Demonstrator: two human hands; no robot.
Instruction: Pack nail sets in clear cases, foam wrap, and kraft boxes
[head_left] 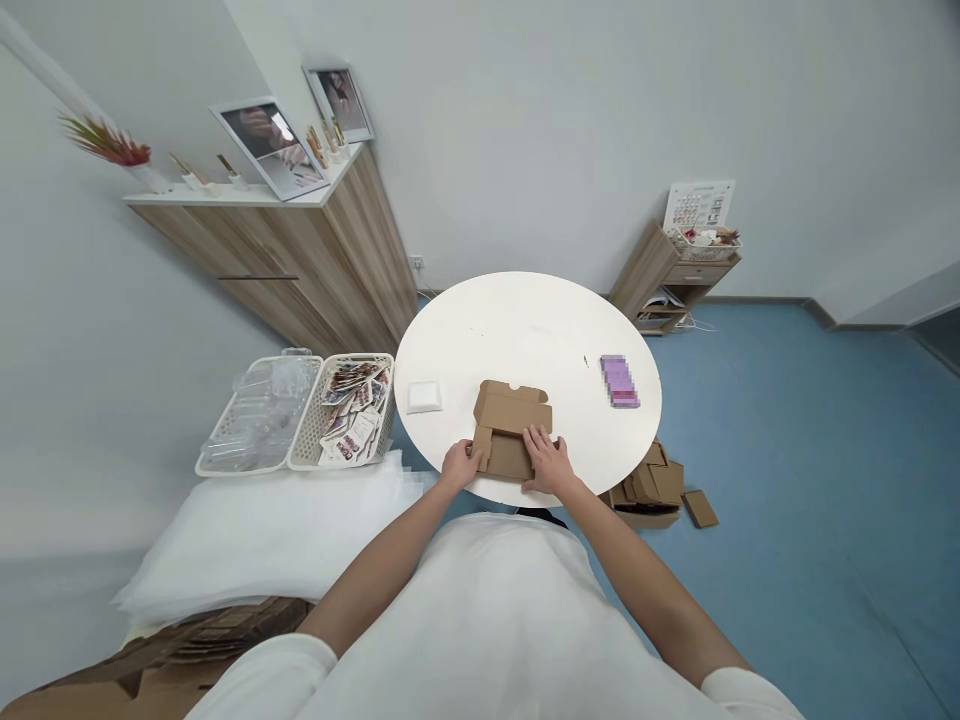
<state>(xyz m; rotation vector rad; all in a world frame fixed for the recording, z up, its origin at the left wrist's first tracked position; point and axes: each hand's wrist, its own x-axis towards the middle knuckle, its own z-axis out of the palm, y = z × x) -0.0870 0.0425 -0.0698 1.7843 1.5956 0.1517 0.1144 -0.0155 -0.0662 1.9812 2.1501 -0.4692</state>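
A brown cardboard box [513, 412] with its lid flap raised lies near the front edge of the round white table [517, 310]. At its left front corner, my left hand [460, 466] grips the side of the cardboard, fingers closed. My right hand [548, 461] rests over the right side, its fingers spread across the box's side panel. The tray part of the box between my hands looks hollow. A small white packet [424, 396] sits to the left, and a purple item [620, 382], pixelated, is on the right.
Left of the table stand a basket of printed cards [351, 412] and a basket of clear plastic pieces [260, 415], beside white sheets [285, 535]. Folded cardboard boxes [651, 487] are on the floor at the right. A wooden cabinet [315, 255] stands behind left.
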